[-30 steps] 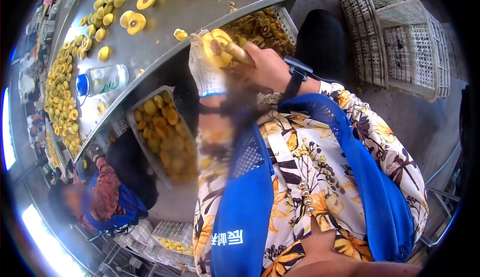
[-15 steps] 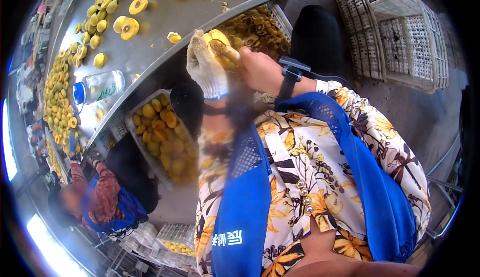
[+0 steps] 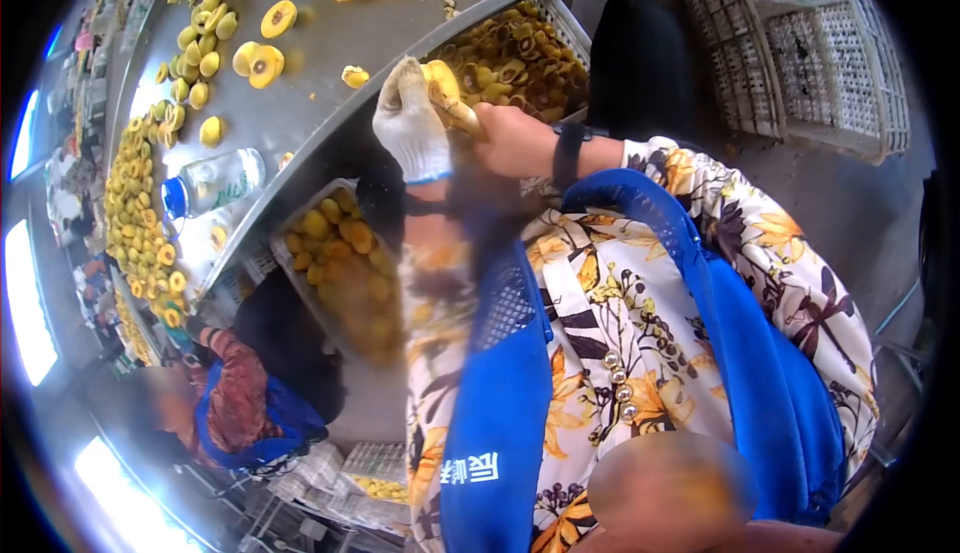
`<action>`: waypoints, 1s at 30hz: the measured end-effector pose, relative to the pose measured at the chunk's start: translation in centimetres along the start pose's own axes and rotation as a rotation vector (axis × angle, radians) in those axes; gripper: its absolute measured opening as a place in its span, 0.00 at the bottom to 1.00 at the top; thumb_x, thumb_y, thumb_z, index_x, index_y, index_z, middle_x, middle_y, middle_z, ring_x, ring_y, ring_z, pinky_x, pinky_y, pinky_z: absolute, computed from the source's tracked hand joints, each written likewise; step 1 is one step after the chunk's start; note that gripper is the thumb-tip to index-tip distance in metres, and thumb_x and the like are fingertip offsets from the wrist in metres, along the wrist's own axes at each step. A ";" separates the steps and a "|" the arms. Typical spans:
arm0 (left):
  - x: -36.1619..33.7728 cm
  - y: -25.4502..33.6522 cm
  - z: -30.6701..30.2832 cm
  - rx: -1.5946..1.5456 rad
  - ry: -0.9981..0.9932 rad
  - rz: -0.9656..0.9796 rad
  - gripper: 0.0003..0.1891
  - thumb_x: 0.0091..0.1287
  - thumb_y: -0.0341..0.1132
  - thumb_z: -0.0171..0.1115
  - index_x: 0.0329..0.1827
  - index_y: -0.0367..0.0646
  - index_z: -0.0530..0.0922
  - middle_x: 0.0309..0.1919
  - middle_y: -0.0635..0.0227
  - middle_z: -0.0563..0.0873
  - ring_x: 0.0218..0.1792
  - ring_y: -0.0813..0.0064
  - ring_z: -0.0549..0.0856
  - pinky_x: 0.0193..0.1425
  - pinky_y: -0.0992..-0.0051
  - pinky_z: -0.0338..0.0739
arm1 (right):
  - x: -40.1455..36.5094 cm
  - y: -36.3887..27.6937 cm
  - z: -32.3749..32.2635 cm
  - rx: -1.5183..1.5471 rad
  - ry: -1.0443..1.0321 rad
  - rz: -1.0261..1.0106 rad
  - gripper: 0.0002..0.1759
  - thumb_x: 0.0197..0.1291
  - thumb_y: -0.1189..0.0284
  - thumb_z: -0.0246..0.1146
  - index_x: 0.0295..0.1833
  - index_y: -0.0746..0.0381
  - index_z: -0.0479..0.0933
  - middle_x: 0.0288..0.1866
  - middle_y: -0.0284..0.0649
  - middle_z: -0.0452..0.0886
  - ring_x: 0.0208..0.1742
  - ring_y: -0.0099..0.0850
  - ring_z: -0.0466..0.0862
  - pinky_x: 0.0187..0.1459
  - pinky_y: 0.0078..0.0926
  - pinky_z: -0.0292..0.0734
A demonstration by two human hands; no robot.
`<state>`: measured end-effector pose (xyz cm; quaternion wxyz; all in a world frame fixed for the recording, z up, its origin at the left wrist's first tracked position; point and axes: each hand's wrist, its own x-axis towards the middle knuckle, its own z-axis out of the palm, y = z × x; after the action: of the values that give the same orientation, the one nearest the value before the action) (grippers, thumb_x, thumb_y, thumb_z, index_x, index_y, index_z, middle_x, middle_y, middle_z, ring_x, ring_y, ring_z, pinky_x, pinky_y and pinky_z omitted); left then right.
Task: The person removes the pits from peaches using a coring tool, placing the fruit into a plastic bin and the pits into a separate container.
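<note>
My left hand (image 3: 411, 118), in a white knit glove, is closed around a yellow peach half (image 3: 441, 78) above the table's near edge. My right hand (image 3: 515, 139) is bare and wears a black strap at the wrist. It grips a small hand tool with a pale handle (image 3: 460, 115), whose working end meets the cut face of the peach. Exactly where the tip sits in the flesh is hidden. Directly below and behind the hands is a crate (image 3: 568, 28) holding many brownish-yellow cut pieces (image 3: 520, 53).
On the metal table (image 3: 330, 23) lie peach halves (image 3: 265, 65), a long pile of fruit (image 3: 140, 223) and a blue-capped bottle (image 3: 215, 185). A crate of peaches (image 3: 340, 243) stands lower left, near a seated co-worker (image 3: 240, 393). White plastic crates (image 3: 830, 63) stand at right.
The whole view has shifted slightly as the head moved. Both hands stay together at the peach, and the tool's handle has tilted a little, with less of the cut face showing.
</note>
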<state>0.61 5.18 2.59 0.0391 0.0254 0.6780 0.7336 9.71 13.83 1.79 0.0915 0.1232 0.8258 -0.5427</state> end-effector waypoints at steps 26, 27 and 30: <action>0.8 -0.4 -0.6 -0.281 0.056 -0.330 0.12 0.62 0.40 0.63 0.34 0.38 0.79 0.28 0.66 0.82 0.26 0.75 0.79 0.29 0.77 0.75 | -1.0 -3.0 -0.7 0.589 -0.251 0.310 0.10 0.56 0.74 0.53 0.45 0.62 0.69 0.16 0.33 0.67 0.12 0.22 0.67 0.13 0.21 0.63; 0.5 0.7 -0.3 -0.298 0.044 -0.444 0.13 0.62 0.40 0.63 0.34 0.37 0.79 0.29 0.66 0.82 0.26 0.76 0.79 0.28 0.77 0.75 | -1.1 -3.0 -0.8 0.579 -0.252 0.304 0.10 0.56 0.74 0.53 0.44 0.62 0.69 0.16 0.33 0.67 0.12 0.21 0.67 0.13 0.21 0.63; 0.7 0.8 -0.4 -0.208 0.053 -0.496 0.13 0.61 0.40 0.64 0.34 0.37 0.79 0.28 0.66 0.82 0.26 0.76 0.79 0.28 0.77 0.75 | -0.9 -2.4 -0.4 0.535 -0.253 0.296 0.10 0.54 0.77 0.51 0.43 0.63 0.70 0.18 0.32 0.71 0.11 0.20 0.68 0.12 0.18 0.63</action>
<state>-0.17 4.76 3.31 0.2024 -0.1650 0.5851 0.7678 9.86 13.22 4.28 0.2357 0.1930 0.6094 -0.7320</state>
